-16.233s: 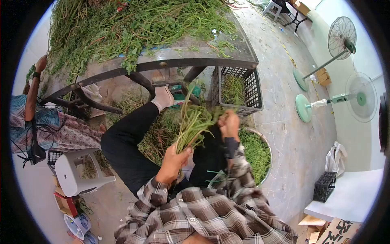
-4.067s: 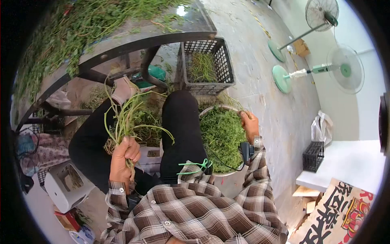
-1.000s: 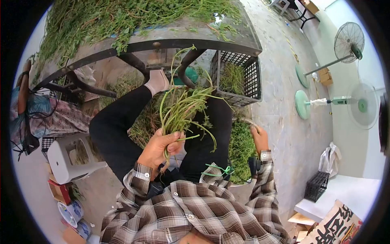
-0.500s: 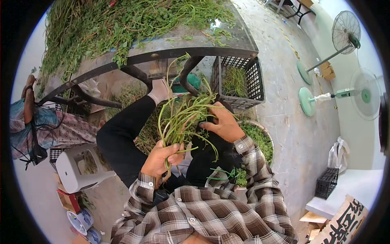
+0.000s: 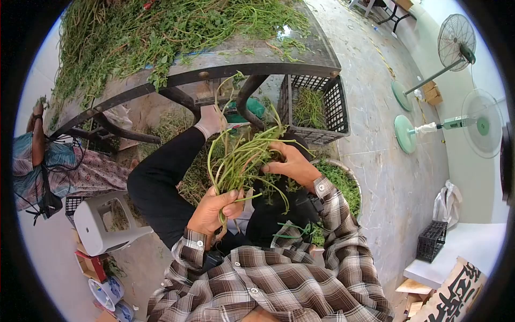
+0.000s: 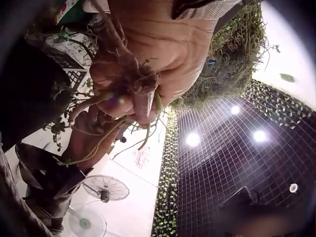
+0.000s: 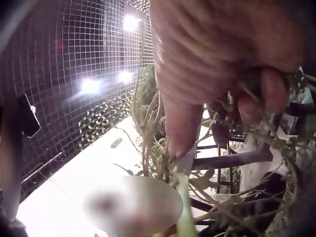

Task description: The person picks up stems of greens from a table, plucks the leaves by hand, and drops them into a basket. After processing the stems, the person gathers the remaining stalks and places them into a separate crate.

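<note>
My left hand (image 5: 214, 210) grips a loose bunch of long green plant stems (image 5: 236, 161) near its root end. The stems fan out upward above the fist. In the left wrist view, brownish roots (image 6: 143, 84) poke out below the curled fingers (image 6: 116, 106). At the bunch's right side, my right hand (image 5: 295, 165) has thumb and fingers curled in on some leafy sprigs. Small leaves and thin stems (image 7: 212, 123) show between and below its fingers in the right wrist view. Under my right forearm sits a round basin of chopped-looking greens (image 5: 346, 188), partly hidden by the sleeve.
A table (image 5: 316, 59) heaped with greens (image 5: 177, 32) stands ahead. A black plastic crate (image 5: 340, 110) with stems is beside its leg. Trimmings lie on the floor below. There is a grey stool (image 5: 96, 231) at left, near another person (image 5: 59, 166). Fans (image 5: 456, 45) stand at right.
My right hand has come from the basin's rim left to the bunch, and in the last half second shifted slightly down and left there. The left hand keeps its hold, almost still.
</note>
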### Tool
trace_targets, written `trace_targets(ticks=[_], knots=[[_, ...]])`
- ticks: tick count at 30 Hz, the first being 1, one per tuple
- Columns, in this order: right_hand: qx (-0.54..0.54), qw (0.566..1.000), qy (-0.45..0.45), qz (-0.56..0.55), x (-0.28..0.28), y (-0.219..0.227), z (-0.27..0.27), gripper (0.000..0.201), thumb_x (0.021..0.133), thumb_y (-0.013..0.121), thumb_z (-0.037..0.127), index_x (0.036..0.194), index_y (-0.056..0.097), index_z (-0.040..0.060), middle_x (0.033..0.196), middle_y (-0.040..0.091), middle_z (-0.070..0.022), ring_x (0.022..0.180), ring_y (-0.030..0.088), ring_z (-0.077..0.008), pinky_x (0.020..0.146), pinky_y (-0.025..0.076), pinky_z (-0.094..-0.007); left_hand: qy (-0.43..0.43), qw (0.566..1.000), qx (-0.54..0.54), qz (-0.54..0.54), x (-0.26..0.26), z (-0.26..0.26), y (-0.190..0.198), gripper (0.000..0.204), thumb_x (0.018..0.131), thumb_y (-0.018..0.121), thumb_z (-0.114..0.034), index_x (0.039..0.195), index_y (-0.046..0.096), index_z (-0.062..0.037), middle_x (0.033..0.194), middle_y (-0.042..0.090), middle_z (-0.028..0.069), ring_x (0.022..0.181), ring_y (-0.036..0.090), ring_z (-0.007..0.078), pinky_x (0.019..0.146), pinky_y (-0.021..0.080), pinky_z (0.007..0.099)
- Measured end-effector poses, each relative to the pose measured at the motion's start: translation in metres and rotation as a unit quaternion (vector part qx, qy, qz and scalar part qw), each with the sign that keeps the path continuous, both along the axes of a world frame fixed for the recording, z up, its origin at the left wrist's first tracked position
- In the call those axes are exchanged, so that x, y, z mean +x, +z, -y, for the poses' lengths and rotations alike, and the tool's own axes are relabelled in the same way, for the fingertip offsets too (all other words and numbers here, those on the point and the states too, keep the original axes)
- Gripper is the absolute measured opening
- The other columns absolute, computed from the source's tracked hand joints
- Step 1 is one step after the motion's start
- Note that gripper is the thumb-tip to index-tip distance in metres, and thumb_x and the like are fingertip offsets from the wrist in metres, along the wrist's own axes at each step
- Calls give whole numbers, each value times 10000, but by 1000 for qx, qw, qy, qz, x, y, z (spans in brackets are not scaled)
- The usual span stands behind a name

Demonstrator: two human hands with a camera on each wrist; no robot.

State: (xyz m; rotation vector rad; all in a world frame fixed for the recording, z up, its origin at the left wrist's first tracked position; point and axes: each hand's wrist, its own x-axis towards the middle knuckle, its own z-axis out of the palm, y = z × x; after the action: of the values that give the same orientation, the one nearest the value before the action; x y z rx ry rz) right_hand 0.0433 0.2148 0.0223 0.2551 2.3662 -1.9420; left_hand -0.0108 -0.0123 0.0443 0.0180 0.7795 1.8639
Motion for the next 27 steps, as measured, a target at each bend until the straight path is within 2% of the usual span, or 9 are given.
trace_targets(ticks=[5, 7, 14, 17, 19, 22, 24, 26, 27], knots=[[-105, 994, 16, -3, -3, 19, 1, 474, 808, 645, 255, 1187, 517, 1, 1078, 562, -46, 957, 503, -117, 862, 402, -254, -23, 1000, -15, -13, -1, 1, -5, 185, 849, 593, -136, 943, 512, 1, 597, 460, -6, 451, 390, 58, 435, 295, 222], [-127, 989, -11, 74, -4, 29, 4, 392, 848, 609, 251, 1136, 552, -8, 1007, 597, -20, 912, 511, -93, 848, 403, -242, -22, 999, -29, -14, 1, 0, -4, 187, 848, 597, -138, 941, 514, 1, 590, 452, -9, 450, 387, 60, 436, 295, 222], [-115, 993, -6, 5, -5, -5, 4, 329, 867, 588, 218, 1118, 575, 4, 1021, 609, -46, 934, 518, -111, 856, 404, -267, -26, 999, -30, -36, 0, -1, -3, 221, 908, 524, -232, 857, 510, -17, 519, 385, -36, 437, 338, 50, 435, 278, 220], [18, 999, -1, -40, -5, -18, 1, 265, 845, 578, 158, 1064, 581, 7, 947, 602, -103, 896, 562, -197, 834, 424, -303, -30, 999, -37, -27, 1, -2, -7, 277, 933, 476, -287, 816, 494, -37, 500, 367, -50, 432, 317, 44, 429, 267, 219], [295, 951, -50, -85, -4, -24, 3, 208, 811, 568, 104, 1001, 583, 23, 953, 578, -150, 846, 567, -296, 768, 450, -357, -31, 999, -37, -26, 0, -4, -13, 276, 930, 483, -286, 810, 487, -37, 502, 368, -47, 428, 326, 49, 427, 273, 214], [410, 899, -94, -119, -1, -29, 5, 202, 770, 561, 89, 963, 563, 30, 965, 545, -194, 864, 545, -364, 717, 465, -416, -46, 998, -47, -22, 1, -5, -13, 288, 930, 482, -290, 783, 476, -42, 496, 361, -56, 419, 320, 52, 422, 266, 214], [473, 873, -57, -100, -5, -40, -8, 206, 764, 562, 99, 956, 528, 33, 1009, 539, -188, 882, 557, -349, 675, 476, -425, -60, 996, -58, -20, 2, -5, -12, 301, 934, 473, -295, 763, 473, -48, 488, 353, -68, 415, 303, 50, 420, 253, 218], [539, 832, -101, -81, -7, -48, -16, 201, 760, 560, 90, 949, 511, 46, 982, 531, -168, 839, 560, -333, 650, 483, -408, -61, 996, -61, -14, 2, -4, -10, 294, 932, 478, -280, 752, 469, -48, 486, 353, -64, 411, 304, 51, 417, 254, 219], [530, 839, -108, -53, -9, -46, -20, 183, 753, 566, 89, 919, 501, 48, 932, 515, -147, 794, 561, -317, 630, 488, -396, -60, 996, -61, -15, 1, -4, -11, 294, 932, 478, -280, 752, 469, -48, 486, 353, -64, 411, 304, 51, 417, 254, 219]])
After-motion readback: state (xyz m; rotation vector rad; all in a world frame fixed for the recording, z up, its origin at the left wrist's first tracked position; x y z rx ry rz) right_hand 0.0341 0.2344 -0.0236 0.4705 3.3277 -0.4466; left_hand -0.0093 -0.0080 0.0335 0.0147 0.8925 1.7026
